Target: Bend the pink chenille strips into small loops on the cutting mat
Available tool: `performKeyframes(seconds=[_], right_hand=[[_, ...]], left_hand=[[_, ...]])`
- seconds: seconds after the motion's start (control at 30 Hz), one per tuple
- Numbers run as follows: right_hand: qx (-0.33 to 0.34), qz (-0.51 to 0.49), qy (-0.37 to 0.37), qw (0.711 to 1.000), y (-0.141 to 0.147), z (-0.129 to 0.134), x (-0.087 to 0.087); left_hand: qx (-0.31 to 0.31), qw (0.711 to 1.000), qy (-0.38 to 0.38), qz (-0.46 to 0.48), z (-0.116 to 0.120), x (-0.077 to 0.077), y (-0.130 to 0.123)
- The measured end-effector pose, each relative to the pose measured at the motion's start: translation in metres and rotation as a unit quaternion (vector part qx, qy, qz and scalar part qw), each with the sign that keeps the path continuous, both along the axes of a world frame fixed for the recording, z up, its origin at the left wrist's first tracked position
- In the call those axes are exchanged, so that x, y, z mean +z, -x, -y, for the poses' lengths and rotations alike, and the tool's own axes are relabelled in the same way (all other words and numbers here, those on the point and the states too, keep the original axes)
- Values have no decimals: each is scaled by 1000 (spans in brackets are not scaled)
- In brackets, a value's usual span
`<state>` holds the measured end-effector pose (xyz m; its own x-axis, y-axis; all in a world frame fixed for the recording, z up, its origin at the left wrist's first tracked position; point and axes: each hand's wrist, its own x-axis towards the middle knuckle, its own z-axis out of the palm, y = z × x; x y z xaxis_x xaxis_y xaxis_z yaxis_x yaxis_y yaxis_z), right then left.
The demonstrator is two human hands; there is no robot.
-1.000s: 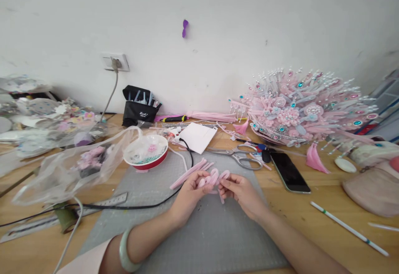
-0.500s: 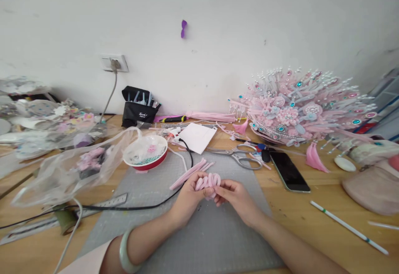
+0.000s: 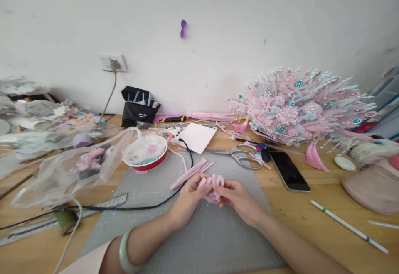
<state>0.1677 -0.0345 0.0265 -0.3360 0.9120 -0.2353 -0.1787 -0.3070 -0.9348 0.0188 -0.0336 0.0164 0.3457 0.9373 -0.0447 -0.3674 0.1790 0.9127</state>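
A looped bundle of fuzzy pink stems [image 3: 213, 187] is held between both hands over the grey cutting mat [image 3: 205, 236]. My left hand [image 3: 192, 195] pinches its left side, thumb across the front. On the right side my right hand [image 3: 236, 197] grips the loops between thumb and fingers. Loose straight pink stems [image 3: 190, 174] lie on the mat just behind my left hand. Metal scissors [image 3: 237, 154] rest open beyond my right hand. Some fingertips are hidden behind the bundle.
A red-rimmed bowl of beads [image 3: 146, 165] and plastic bags stand left. A black cable [image 3: 134, 208] crosses the mat. At right are a phone [image 3: 289, 171], a white stick [image 3: 349, 226] and a large beaded pink headpiece [image 3: 296, 112]. White paper [image 3: 198, 137] lies behind.
The pink loops have been turned and sit slightly further right between my hands, with more of the bundle showing below. Both hands have barely shifted.
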Motion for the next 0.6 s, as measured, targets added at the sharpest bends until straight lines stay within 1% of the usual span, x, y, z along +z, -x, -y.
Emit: performKeyframes(seconds=[0.1, 0.23, 0.37, 0.5, 0.6], right_hand=[[-27, 1, -9, 1000, 0, -1, -4], [-61, -8, -22, 998, 0, -3, -9], [-80, -24, -21, 996, 1, -2, -9], [-71, -38, -16, 997, 3, 1, -7], [-68, -48, -14, 996, 4, 1, -7]], left_hand=[[28, 1000, 7, 11, 0, 2, -1], [72, 997, 14, 4, -2, 0, -1], [80, 997, 9, 0, -1, -3, -2], [65, 997, -18, -32, 2, -5, -4], [57, 996, -22, -60, 3, -6, -4]])
